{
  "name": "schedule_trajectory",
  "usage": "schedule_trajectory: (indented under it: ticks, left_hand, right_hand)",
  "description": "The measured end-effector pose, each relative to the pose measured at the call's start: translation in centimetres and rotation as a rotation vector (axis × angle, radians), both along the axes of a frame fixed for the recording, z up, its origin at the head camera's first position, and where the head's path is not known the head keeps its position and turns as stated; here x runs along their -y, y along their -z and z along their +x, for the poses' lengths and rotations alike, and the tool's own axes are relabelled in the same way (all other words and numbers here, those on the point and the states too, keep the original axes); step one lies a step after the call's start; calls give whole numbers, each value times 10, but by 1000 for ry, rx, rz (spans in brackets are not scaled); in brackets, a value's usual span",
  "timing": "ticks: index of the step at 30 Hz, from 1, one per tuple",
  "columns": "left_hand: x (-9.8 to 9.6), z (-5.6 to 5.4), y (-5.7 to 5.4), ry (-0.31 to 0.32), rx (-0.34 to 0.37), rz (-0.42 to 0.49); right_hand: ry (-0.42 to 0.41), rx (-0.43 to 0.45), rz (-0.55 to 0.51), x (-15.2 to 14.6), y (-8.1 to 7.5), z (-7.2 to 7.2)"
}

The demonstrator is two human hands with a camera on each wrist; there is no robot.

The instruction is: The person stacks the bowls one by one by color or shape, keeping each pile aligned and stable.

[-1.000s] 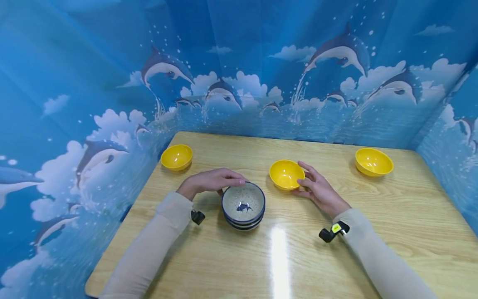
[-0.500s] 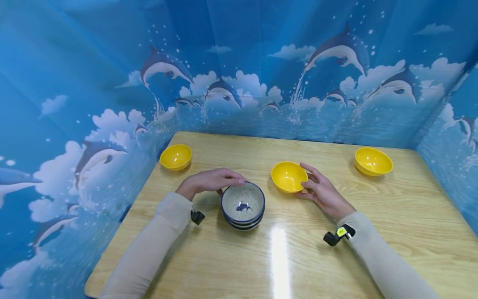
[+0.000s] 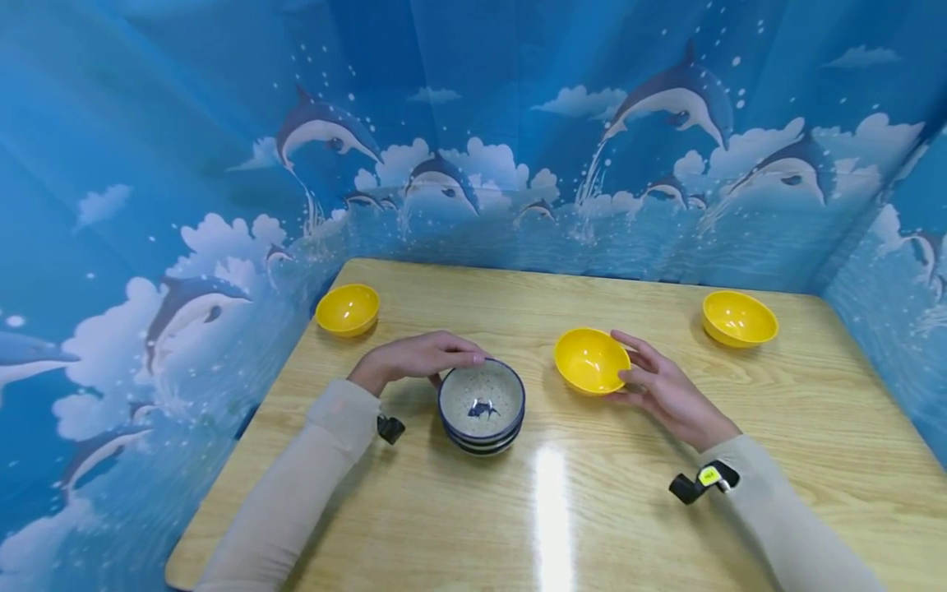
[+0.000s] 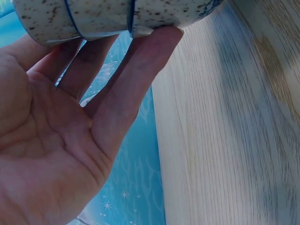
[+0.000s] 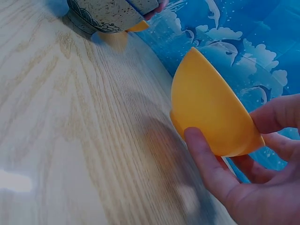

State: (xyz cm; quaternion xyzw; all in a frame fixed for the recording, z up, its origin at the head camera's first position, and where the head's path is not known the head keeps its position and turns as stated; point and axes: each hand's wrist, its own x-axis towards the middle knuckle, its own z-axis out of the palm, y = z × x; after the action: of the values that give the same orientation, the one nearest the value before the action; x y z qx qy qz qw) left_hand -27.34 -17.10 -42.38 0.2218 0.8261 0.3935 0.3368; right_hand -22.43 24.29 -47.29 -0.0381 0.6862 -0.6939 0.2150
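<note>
Near the middle of the wooden table stands a stack of speckled grey bowls with blue rims, a blue fish painted inside the top one. My left hand holds the stack at its far left side, thumb on the top rim; in the left wrist view the fingers lie along the bowls' outer walls. To the right of the stack, my right hand grips a yellow bowl by its right side. Seen from the right wrist, thumb and fingertips press on the yellow wall, and a shadow falls on the table beside it.
One more yellow bowl sits at the table's back left corner, and another toward the back right. Behind the table hangs a blue dolphin-print curtain, which also runs along both sides.
My right hand has moved the yellow bowl to the right and slightly toward me, away from the stack. My left hand and the stack have stayed in place.
</note>
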Motion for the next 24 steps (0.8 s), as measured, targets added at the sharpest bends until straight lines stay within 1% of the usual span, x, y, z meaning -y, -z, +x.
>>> schedule_trajectory:
  ticks: [8,19,24]
  left_hand:
    - [1,-3,4,7,7,3]
    - [0,-3,5,5,6,4]
    - [2,-2,5,5,0,11]
  right_hand:
    - [-25,-10,53,-14,-4,13]
    - [-66,-20,114,-26,-1,27]
    - [-87,-13,122,-28,2,32]
